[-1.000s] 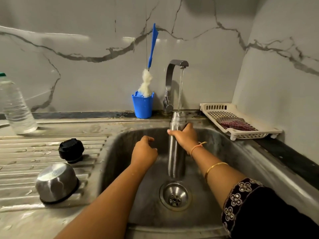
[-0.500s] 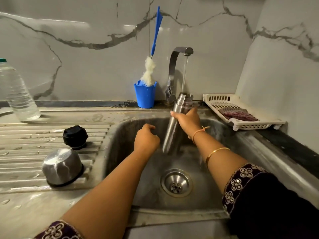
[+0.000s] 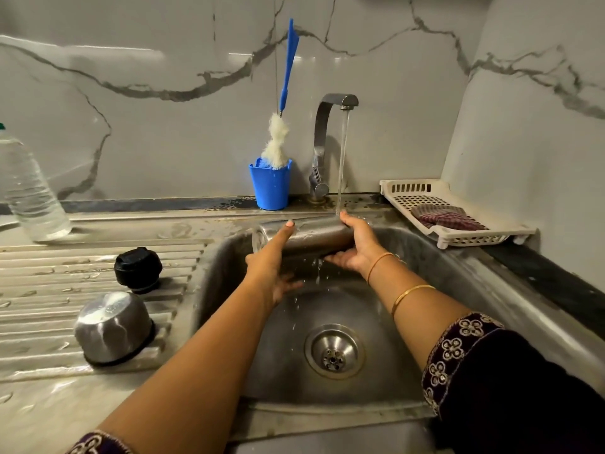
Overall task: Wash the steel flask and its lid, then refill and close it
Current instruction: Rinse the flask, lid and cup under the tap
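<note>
The right hand (image 3: 355, 249) has its thumb laid over the top of the flask (image 3: 314, 237) and its fingers (image 3: 334, 257) curled underneath, clamped on the right end; the left hand (image 3: 273, 267) has its thumb running up across the front of the flask near the left end and its fingers reaching beneath the body, slightly spread, so it too holds the flask from below; how tightly those lower fingers press cannot be told.

The flask lies sideways between the two hands, above the sink (image 3: 412, 257), with the stream of water (image 3: 342, 158) from the tap (image 3: 337, 101) landing on its right end just beside the right thumb; drops fall from its underside toward the drain (image 3: 334, 351).

Two gold bangles (image 3: 411, 293) sit on the right forearm; a dark embroidered sleeve (image 3: 491, 371) covers the arm above them.

On the ribbed draining board (image 3: 49, 283) to the left, the black lid (image 3: 138, 268) stands apart from the flask; the steel cap (image 3: 113, 327) rests upside down just in front of it; a clear plastic bottle (image 3: 31, 188) stands at the far left.

Behind the sink a blue cup (image 3: 270, 183) holds a bottle brush (image 3: 278, 139) just left of the tap; on the right a white tray (image 3: 409, 198) carries a folded checked cloth (image 3: 447, 221).
</note>
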The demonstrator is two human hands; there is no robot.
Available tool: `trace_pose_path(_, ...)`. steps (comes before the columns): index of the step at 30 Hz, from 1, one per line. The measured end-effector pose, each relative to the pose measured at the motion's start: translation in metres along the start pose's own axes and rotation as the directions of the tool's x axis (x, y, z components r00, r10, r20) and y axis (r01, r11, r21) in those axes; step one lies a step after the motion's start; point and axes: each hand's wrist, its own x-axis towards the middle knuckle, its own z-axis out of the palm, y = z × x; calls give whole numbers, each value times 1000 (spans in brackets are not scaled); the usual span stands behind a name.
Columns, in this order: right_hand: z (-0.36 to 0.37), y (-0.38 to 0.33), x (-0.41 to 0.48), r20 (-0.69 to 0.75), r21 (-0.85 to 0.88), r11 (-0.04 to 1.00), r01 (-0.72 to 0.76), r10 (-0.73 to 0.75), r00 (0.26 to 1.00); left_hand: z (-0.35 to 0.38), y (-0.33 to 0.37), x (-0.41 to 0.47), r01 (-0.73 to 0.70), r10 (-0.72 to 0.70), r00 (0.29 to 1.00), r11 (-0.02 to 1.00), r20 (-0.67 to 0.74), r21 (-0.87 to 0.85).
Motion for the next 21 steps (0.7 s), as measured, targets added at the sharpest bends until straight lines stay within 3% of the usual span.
trace_pose_path(3, -4, 6, 3, -13, 11, 997, -79, 79, 997, 3, 0, 0, -151, 151, 985, 988, -79, 3)
trace_pose_path(5, -7, 9, 4, -39, -26, 994, -111, 110, 993, 4, 2, -1, -269, 285, 950, 955, -126, 128)
trace_pose_path(8, -7, 18, 20, -143, -397, 914, -77, 21, 989, 12, 8, -4, -483, 546, 837, 773, -41, 411)
trace_pose_path(11, -11, 23, 58, -76, -613, 786, 79, -159, 984, 32, 15, -8, -628, 663, 741, 628, 105, 461)
trace_pose_path(13, 5, 20, 39, 2, -554, 810, 192, -229, 973, 49, 19, -4, -652, 667, 731, 623, 142, 432)
trace_pose_path(15, 19, 15, 20, 78, -428, 853, 297, -293, 953, 65, 21, 5, -632, 630, 763, 684, 142, 365)
trace_pose_path(17, 21, 10, 14, 143, -424, 769, 479, -466, 873, 77, 23, 14, -592, 571, 805, 762, 157, 263)
trace_pose_path(21, 8, 7, 12, 264, -577, 365, 730, -763, 590, 96, 22, 34, -501, 456, 856, 847, 243, 177)
